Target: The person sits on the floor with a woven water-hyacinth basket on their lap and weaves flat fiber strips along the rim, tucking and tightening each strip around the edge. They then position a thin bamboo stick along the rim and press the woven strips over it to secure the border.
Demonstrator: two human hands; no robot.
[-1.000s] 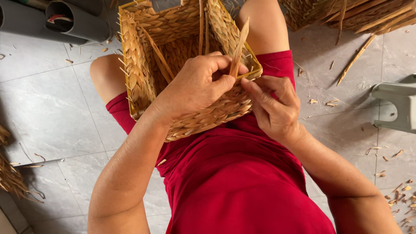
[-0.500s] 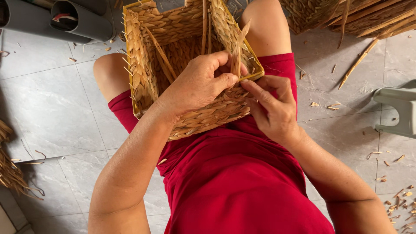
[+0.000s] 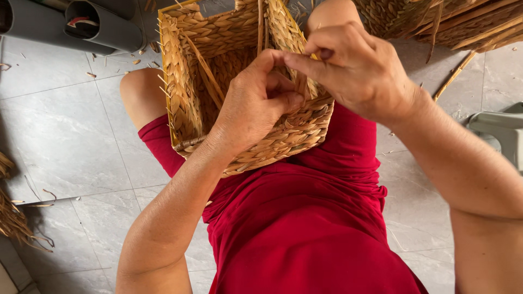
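A square woven straw basket rests on my lap against my red clothes. My left hand clamps over the basket's near rim, fingers curled on the weave. My right hand sits above the same rim at the right corner, its fingertips pinching a thin straw strand that rises out of the basket. The two hands touch at the fingertips. Loose straw ends stick up inside the basket.
Grey tile floor lies all around. Two dark grey pipes lie at the top left. More woven straw work sits at the top right, a straw bundle at the left edge, and a grey object at the right edge.
My right hand has moved up from beside the basket's right corner onto the rim and now meets my left hand's fingers. The view has shifted a little closer to the basket.
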